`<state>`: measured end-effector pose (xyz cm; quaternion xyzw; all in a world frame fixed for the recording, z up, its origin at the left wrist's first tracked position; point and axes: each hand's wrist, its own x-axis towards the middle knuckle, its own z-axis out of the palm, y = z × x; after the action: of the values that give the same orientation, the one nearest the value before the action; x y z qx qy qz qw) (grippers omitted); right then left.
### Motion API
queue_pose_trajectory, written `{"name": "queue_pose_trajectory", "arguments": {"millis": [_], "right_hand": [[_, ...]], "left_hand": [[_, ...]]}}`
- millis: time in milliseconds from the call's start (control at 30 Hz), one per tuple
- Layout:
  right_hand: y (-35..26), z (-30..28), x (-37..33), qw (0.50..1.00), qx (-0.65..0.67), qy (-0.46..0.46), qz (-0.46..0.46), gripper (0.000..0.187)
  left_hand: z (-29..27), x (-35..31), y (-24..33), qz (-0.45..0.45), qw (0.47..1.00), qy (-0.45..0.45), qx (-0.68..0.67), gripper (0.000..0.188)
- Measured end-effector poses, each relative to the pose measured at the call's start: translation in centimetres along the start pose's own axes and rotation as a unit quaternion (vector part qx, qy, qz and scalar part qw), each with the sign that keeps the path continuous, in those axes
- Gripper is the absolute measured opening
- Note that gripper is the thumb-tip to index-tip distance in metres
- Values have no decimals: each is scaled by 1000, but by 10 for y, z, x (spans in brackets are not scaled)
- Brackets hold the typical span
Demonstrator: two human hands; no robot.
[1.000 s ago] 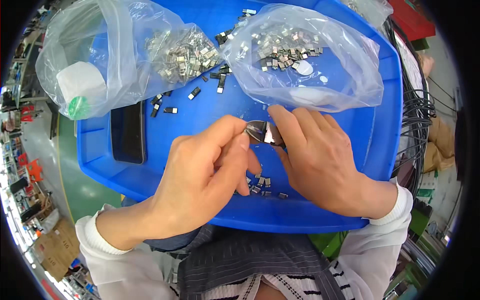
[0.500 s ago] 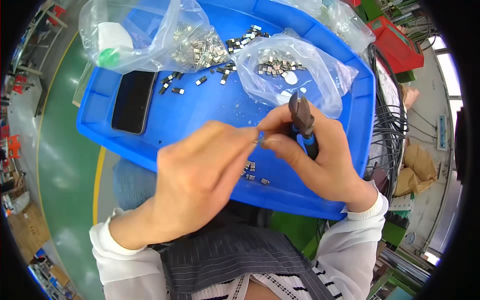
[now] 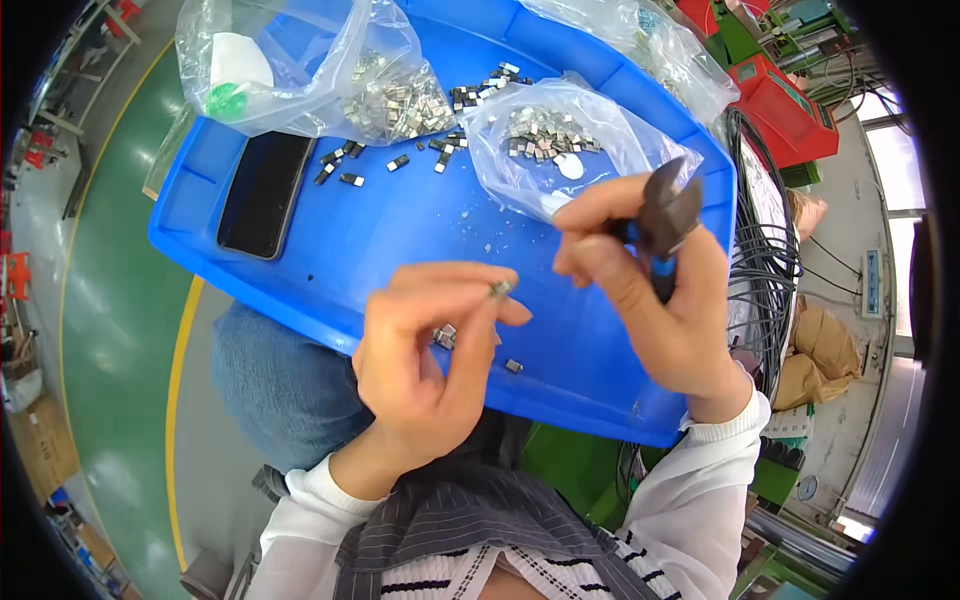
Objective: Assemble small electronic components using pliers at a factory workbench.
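On my feed the left hand [image 3: 397, 362] has its grip pinched closed, thumb against fingers, on one small metal connector piece [image 3: 501, 289], blurred at the fingertips and raised above the blue plastic tray [image 3: 400, 230]. The right hand [image 3: 695, 310] is curled around cutting pliers [image 3: 670, 212], their head tilted up; its thumb and forefinger stand apart, with nothing I can see between them.

I judge this as one piece of a batch in progress. Near the left hand lie a small group of metal pieces [image 3: 445, 336], partly hidden, and a lone piece [image 3: 514, 366]; I can't tell whether they are finished. Much looks left: black-and-silver connectors [image 3: 352, 180] lie scattered farther off, and more pieces fill the left clear bag [image 3: 400, 105] and the open right clear bag [image 3: 552, 135].

Pale crumbs [image 3: 487, 248] dot the tray's middle, and a dark phone [image 3: 262, 195] lies at its left side. A denim-covered knee [image 3: 285, 390] shows just beside the near edge; I can't make out what carries the tray.

Beyond, I see black cables [image 3: 765, 230] on the right, a red machine box [image 3: 785, 112], brown sacks [image 3: 825, 340], and, to the left, a green floor [image 3: 120, 330] with a yellow line [image 3: 180, 400].
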<state>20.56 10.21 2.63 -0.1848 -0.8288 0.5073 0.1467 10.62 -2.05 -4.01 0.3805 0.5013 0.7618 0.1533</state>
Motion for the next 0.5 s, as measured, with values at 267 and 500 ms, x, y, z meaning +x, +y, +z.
{"name": "queue_pose_trajectory", "arguments": {"millis": [267,500], "right_hand": [[17,-3,16,999,22,17,21,18],[18,5,12,999,18,-27,26,21]], "left_hand": [[-10,7,1,7,1000,-17,-23,24],[-11,8,3,-22,1000,-6,-21,25]]}}
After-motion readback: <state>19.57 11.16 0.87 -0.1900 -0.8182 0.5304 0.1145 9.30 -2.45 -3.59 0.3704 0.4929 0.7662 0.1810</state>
